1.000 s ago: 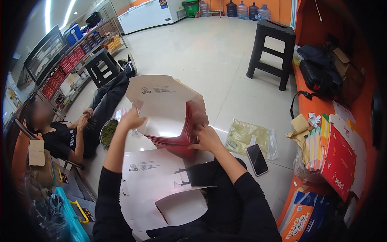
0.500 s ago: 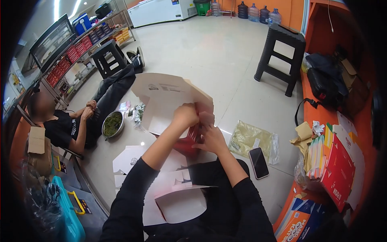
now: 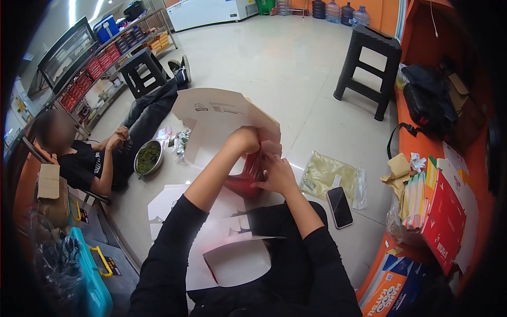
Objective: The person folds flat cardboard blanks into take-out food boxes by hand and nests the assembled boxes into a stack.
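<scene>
A cardboard box [image 3: 209, 138], white inside and red outside, stands partly folded on the floor before me, its wide lid flap raised at the far side. My left hand [image 3: 244, 141] is closed on the box's right side near the corner; its fingertips are hidden. Against the red outer wall [image 3: 248, 182], my right hand [image 3: 277, 174] grips the same side from the right, its thumb stretched across the red face. Across my lap rests a second white box piece [image 3: 237, 262], partly folded. Flat white cardboard [image 3: 168, 203] lies on the floor at its left.
Right of my hands lie a clear plastic bag [image 3: 327, 177] and a phone [image 3: 339, 207]. At left a person [image 3: 79, 164] sits near a metal bowl of green leaves [image 3: 149, 158]. A black stool [image 3: 368, 71] stands ahead. Stacked cardboard [image 3: 438, 211] sits on the orange ledge.
Both my hands stay at the same side of the box, with only slight shifts of the fingers. The seated person's hands have moved a little. The view has shifted slightly.
</scene>
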`<state>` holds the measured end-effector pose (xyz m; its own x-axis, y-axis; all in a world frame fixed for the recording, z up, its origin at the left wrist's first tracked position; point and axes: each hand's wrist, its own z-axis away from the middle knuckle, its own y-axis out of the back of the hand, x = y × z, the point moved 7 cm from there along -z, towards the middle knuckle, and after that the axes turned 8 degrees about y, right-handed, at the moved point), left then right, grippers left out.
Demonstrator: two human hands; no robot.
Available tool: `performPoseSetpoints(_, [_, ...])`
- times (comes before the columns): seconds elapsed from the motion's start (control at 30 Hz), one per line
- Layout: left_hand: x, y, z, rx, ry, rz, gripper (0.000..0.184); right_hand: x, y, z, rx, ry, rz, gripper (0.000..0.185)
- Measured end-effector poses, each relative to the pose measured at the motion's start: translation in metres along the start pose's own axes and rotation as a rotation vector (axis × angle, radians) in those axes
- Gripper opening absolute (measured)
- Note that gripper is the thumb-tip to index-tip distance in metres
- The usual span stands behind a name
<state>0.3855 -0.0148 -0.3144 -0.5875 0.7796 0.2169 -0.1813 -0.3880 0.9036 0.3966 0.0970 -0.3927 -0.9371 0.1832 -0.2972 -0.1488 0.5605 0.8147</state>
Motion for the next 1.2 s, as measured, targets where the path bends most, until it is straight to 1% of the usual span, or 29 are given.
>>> performPoseSetpoints(0.07, [0.002,0.003,0.005,-0.016,0.028,-0.004,0.018,-0.001,-0.002,0.000,-0.046,-0.018,0.011,0.056])
performPoseSetpoints(0.13, [0.004,0.004,0.008,-0.035,0.053,-0.006,0.018,-0.002,-0.005,0.000,-0.021,-0.004,0.027,0.056])
performPoseSetpoints(0.2, [0.007,0.004,0.008,-0.062,0.042,-0.065,0.020,-0.001,-0.005,0.001,0.004,0.009,0.043,0.056])
performPoseSetpoints(0.23, [0.005,0.001,0.002,-0.065,0.043,-0.067,0.020,-0.002,-0.002,0.000,-0.029,-0.010,0.020,0.055])
performPoseSetpoints(0.3, [0.006,-0.006,-0.009,-0.071,-0.024,-0.175,0.020,-0.003,-0.003,0.001,-0.064,-0.032,-0.004,0.055])
performPoseSetpoints(0.37, [0.009,-0.001,-0.001,-0.077,-0.011,-0.123,0.020,-0.005,0.001,0.001,0.023,0.000,-0.009,0.053])
performPoseSetpoints(0.4, [0.011,0.002,0.003,-0.079,0.001,-0.070,0.021,-0.005,-0.001,0.002,0.021,0.000,-0.009,0.053])
performPoseSetpoints(0.53, [0.012,-0.007,-0.003,-0.084,0.057,-0.129,0.021,-0.005,-0.002,0.004,0.055,0.007,-0.047,0.052])
performPoseSetpoints(0.6, [0.011,-0.008,0.000,-0.039,0.088,-0.115,0.021,-0.006,-0.002,0.005,0.069,0.024,-0.053,0.052])
performPoseSetpoints(0.67, [0.012,-0.012,-0.002,-0.035,0.121,-0.140,0.024,-0.007,-0.010,0.006,-0.046,0.005,-0.045,0.065])
performPoseSetpoints(0.7, [0.010,-0.012,-0.004,-0.038,0.151,-0.168,0.027,-0.010,-0.009,0.004,-0.036,0.026,-0.062,0.065])
performPoseSetpoints(0.77, [0.013,-0.012,-0.002,-0.026,0.128,-0.179,0.031,-0.008,-0.009,0.005,-0.184,-0.099,-0.087,0.064])
performPoseSetpoints(0.83, [0.013,-0.016,-0.009,-0.047,0.149,-0.239,0.035,-0.012,-0.004,0.005,-0.090,-0.040,-0.061,0.065])
performPoseSetpoints(0.9, [0.013,-0.013,-0.004,-0.054,0.173,-0.212,0.036,-0.013,-0.006,0.005,-0.090,-0.015,-0.054,0.066])
performPoseSetpoints(0.97, [0.013,-0.009,0.004,-0.067,0.179,-0.182,0.037,-0.021,0.008,0.004,0.134,0.094,0.029,0.060])
performPoseSetpoints(1.0, [0.014,-0.007,0.008,-0.073,0.169,-0.167,0.036,-0.018,0.004,0.005,0.074,0.049,-0.005,0.060])
performPoseSetpoints(1.1, [0.011,-0.007,0.009,-0.086,0.163,-0.144,0.035,-0.018,0.006,0.004,0.069,0.034,-0.057,0.059])
performPoseSetpoints(1.2, [0.010,-0.007,0.008,-0.079,0.152,-0.127,0.035,-0.017,0.002,0.004,0.076,0.037,-0.043,0.057])
